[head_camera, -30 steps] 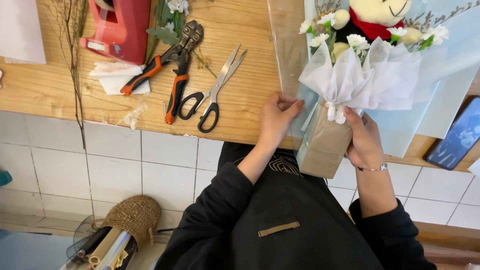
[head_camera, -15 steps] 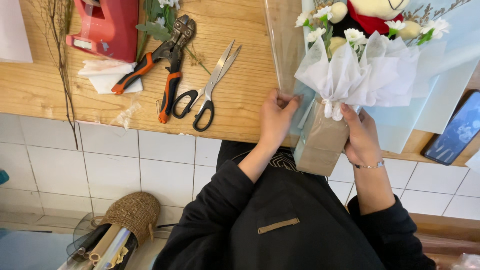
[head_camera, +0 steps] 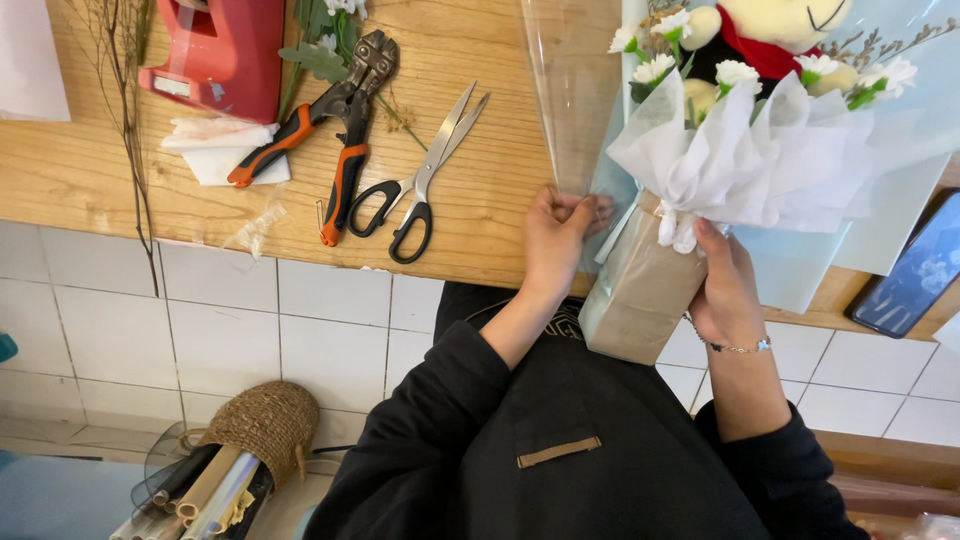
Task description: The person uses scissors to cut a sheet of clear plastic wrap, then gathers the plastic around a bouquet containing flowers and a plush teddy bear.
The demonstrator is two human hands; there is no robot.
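A bouquet (head_camera: 745, 150) with white tissue, small white flowers and a plush toy lies on the wooden counter (head_camera: 480, 200), its brown paper-wrapped stem end (head_camera: 640, 290) hanging over the front edge. My left hand (head_camera: 555, 240) pinches the lower edge of a clear cellophane sheet (head_camera: 570, 90) that stands up beside the bouquet. My right hand (head_camera: 725, 285) grips the wrapped stems just under the tissue, a thin bracelet on its wrist.
Black-handled scissors (head_camera: 415, 180) and orange-handled cutters (head_camera: 335, 130) lie left of my hands. A red tape dispenser (head_camera: 215, 55), dry twigs (head_camera: 130, 120) and folded white paper (head_camera: 215, 150) sit further left. A phone (head_camera: 915, 270) rests at right. A woven basket of paper rolls (head_camera: 240, 450) stands on the floor.
The view has shifted slightly. My left hand has moved up from the stem wrap onto the cellophane edge; my right hand keeps its hold on the stems.
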